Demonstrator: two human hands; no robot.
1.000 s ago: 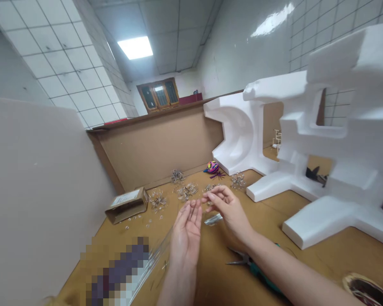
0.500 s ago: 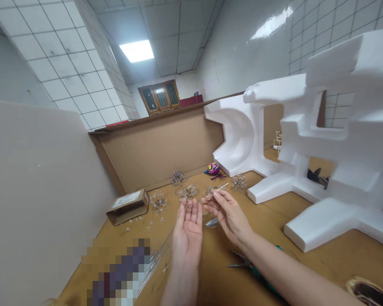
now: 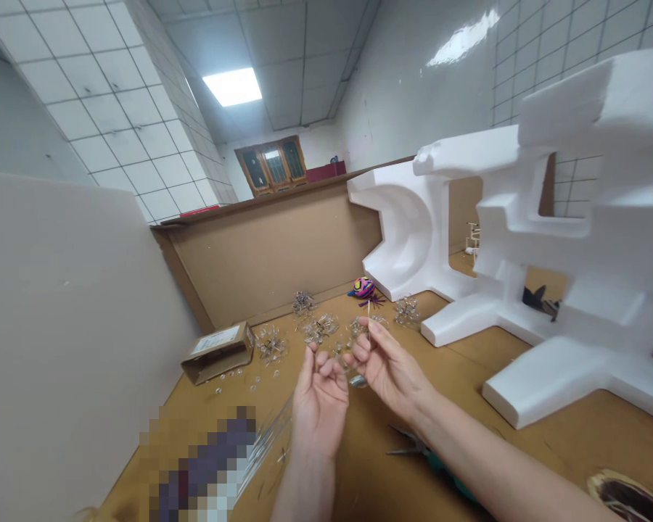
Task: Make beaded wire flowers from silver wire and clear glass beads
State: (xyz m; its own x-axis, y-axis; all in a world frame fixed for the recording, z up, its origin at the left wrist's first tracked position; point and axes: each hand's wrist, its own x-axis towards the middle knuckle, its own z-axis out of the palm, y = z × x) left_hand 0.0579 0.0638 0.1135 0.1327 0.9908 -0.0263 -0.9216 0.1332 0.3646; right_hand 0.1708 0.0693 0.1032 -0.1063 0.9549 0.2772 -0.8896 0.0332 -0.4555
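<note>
My right hand [image 3: 395, 370] pinches a thin pale stick [image 3: 368, 310] between thumb and index finger, and the stick now points nearly upright. Close by on its left, my left hand [image 3: 321, 406] is turned palm up with its fingers curled in. Its thumb tip meets the index fingertip; whatever lies in that pinch is too small to make out. Beyond the hands stand wiry clear clusters [image 3: 320, 328], several in all, on the brown surface. Under my right hand lies a small shiny silvery piece [image 3: 358, 380], partly hidden.
Green-handled pliers [image 3: 413, 441] lie beneath my right forearm. Thin clear strands [image 3: 264, 446] are at lower left, beside a pixelated patch. An opened cardboard box [image 3: 220, 354] has small clear rings near it. White foam packing [image 3: 500, 290] rises on the right; a colourful small object [image 3: 363, 288] sits farther back.
The pale stick has swung from slanting right to nearly upright in my right hand. My left hand's fingers, straight before, have curled, and its thumb has come to the index finger.
</note>
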